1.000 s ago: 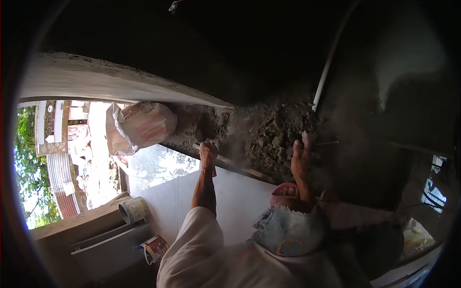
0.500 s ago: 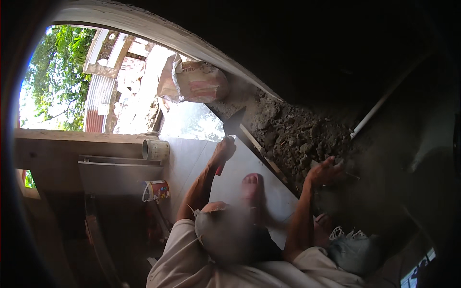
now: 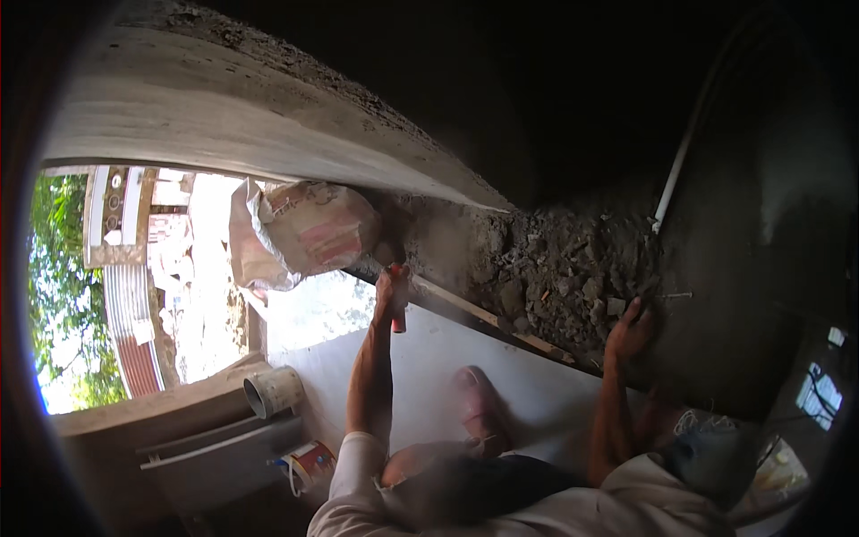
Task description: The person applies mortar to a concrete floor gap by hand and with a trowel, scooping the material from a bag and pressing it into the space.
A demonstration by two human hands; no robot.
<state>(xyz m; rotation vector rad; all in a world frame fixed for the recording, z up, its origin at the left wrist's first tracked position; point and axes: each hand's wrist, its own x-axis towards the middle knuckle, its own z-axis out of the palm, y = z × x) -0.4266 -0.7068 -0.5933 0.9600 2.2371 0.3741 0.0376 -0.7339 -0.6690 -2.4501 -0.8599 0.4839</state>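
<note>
My left hand (image 3: 392, 294) is closed round the red handle of a trowel (image 3: 399, 320). The trowel's blade, dim in shadow, points away toward the foot of a paper sack (image 3: 322, 231). Over at the right, my right hand (image 3: 632, 333) is at the near edge of a strip of broken rubble (image 3: 555, 277), beside a small grey chunk (image 3: 616, 306). Its visible fingers are extended and the rest lie in shadow; I see nothing held in it.
A wooden strip (image 3: 456, 300) edges the rubble along pale floor tiles (image 3: 420, 358). A white pipe (image 3: 673, 183) rises at the right. Beyond the rubble runs a concrete wall (image 3: 295, 116). At the left are a grey pipe piece (image 3: 273, 392) and a small bucket (image 3: 310, 465).
The view has shifted. My left hand has carried the trowel forward toward the sack's foot. My right hand has come down from above the rubble to its edge.
</note>
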